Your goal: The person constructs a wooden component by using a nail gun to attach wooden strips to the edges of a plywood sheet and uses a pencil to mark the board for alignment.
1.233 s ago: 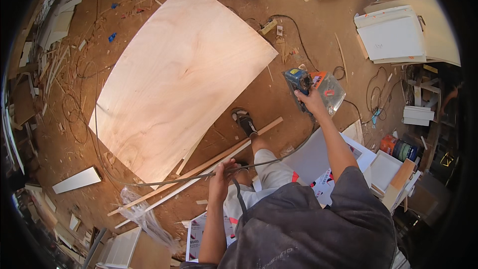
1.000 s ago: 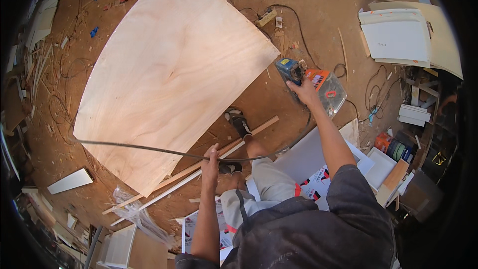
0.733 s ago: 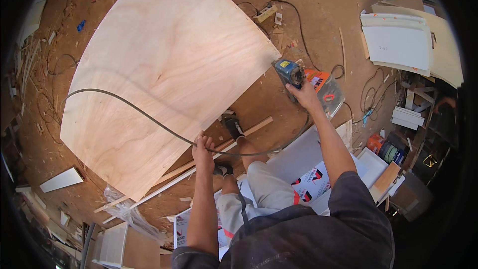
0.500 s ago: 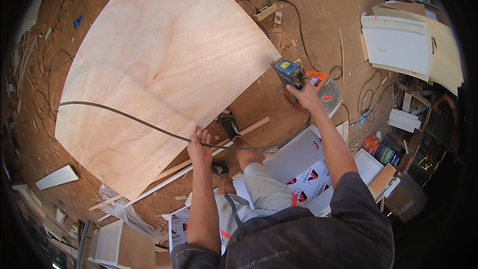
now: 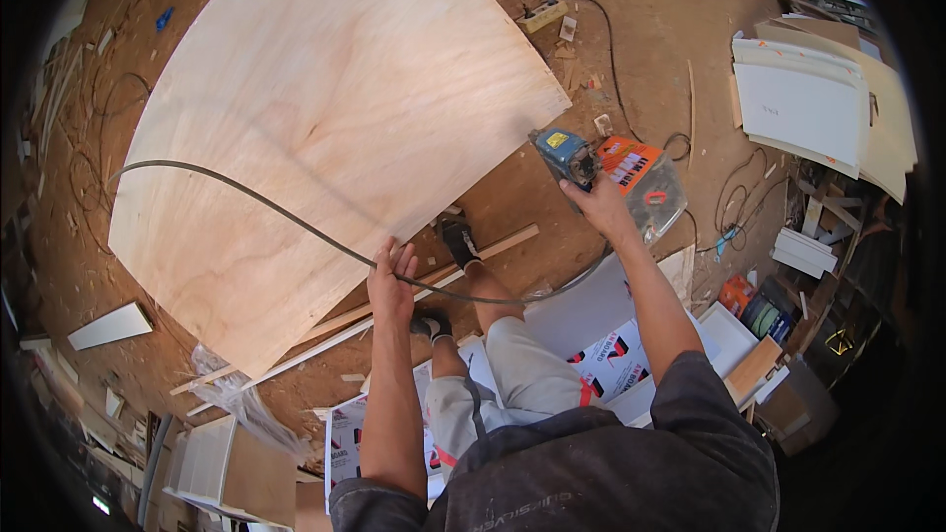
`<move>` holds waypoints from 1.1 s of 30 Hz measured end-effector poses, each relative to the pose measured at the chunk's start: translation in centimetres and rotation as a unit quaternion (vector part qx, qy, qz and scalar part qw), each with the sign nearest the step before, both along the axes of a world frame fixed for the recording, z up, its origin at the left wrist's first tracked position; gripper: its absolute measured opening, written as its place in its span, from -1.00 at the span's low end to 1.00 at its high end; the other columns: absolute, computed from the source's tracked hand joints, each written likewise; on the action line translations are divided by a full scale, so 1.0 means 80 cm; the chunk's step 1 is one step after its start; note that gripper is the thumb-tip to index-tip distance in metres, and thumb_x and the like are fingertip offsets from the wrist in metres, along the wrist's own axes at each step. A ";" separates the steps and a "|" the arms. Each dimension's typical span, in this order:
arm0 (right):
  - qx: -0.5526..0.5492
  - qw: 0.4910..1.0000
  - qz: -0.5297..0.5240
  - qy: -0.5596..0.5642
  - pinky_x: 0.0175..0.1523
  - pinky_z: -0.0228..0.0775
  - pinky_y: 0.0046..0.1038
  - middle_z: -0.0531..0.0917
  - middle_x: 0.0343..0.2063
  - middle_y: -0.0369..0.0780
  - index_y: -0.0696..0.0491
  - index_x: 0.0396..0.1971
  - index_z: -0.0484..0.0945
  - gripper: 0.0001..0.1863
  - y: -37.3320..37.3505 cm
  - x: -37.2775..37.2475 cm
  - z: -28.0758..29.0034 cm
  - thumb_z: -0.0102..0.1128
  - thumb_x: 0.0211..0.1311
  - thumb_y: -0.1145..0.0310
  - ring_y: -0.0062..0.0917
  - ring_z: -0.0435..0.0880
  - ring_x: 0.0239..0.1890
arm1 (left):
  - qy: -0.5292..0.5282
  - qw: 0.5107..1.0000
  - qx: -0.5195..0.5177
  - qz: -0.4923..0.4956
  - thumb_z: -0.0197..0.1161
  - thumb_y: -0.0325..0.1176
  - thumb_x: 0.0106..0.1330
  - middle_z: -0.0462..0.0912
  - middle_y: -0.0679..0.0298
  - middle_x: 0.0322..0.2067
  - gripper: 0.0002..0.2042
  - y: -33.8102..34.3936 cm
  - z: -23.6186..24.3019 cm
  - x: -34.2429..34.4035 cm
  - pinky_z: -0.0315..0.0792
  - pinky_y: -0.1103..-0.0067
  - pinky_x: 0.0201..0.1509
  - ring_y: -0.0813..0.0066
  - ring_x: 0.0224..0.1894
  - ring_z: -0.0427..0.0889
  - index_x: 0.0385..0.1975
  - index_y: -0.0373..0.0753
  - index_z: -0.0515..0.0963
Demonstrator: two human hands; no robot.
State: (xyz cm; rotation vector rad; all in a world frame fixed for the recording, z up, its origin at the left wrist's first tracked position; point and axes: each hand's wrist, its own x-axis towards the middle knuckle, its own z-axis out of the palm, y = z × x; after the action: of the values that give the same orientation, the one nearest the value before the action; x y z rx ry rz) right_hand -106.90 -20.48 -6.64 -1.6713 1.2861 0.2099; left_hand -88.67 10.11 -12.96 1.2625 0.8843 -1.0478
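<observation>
- Your right hand is wrapped around the rear of the blue power tool.
- Your left hand has its fingers spread beside the panel's near edge, the dark cable crossing its palm; you cannot tell whether the thumb presses it.
- The tool is at the near edge of the plywood panel, by its right corner; whether they touch, you cannot tell.
- Its nose points up-left onto the panel, its long axis slanting down-right to your hand.
- The panel lies lower left to upper right, its far end cut off.
- Bare floor opens beyond the right corner; the orange-labelled object sits just right of the tool.
- Wood strips lie by your feet.
</observation>
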 end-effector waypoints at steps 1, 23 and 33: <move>-0.004 1.000 0.002 -0.001 0.07 0.39 -0.35 0.67 -0.16 -0.04 0.21 -0.02 0.53 -0.52 0.003 0.000 0.001 0.28 0.17 0.17 -0.27 0.64 -0.05 | 0.001 1.000 -0.002 -0.001 -0.12 -0.22 0.55 0.46 -0.01 0.14 -0.57 0.001 0.000 -0.001 0.50 0.46 0.11 0.28 0.13 0.55 0.25 -0.38 0.28; -0.012 0.999 0.039 -0.017 -0.01 0.42 -0.34 0.68 -0.22 0.00 0.21 -0.08 0.55 -0.57 0.150 0.029 -0.019 0.27 0.17 0.20 -0.21 0.66 -0.10 | -0.107 0.993 0.052 0.018 -0.13 -0.18 0.56 0.50 0.02 0.09 -0.56 0.200 0.056 -0.041 0.52 0.47 0.09 0.26 0.09 0.58 0.30 -0.29 0.24; 0.003 0.999 0.032 -0.031 -0.12 0.43 -0.36 0.68 -0.35 -0.06 0.23 -0.16 0.58 -0.59 0.175 0.018 -0.039 0.27 0.18 0.17 -0.34 0.66 -0.26 | -0.119 0.979 0.095 0.132 -0.18 -0.13 0.56 0.50 0.00 0.08 -0.57 0.284 0.091 -0.103 0.49 0.38 0.17 0.20 0.10 0.57 0.30 -0.21 0.20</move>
State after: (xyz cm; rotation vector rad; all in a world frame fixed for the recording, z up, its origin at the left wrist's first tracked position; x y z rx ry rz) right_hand -105.44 -6.48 -9.79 -1.7032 1.1855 0.1973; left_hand -96.90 32.81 -5.68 1.3529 0.9510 -0.5983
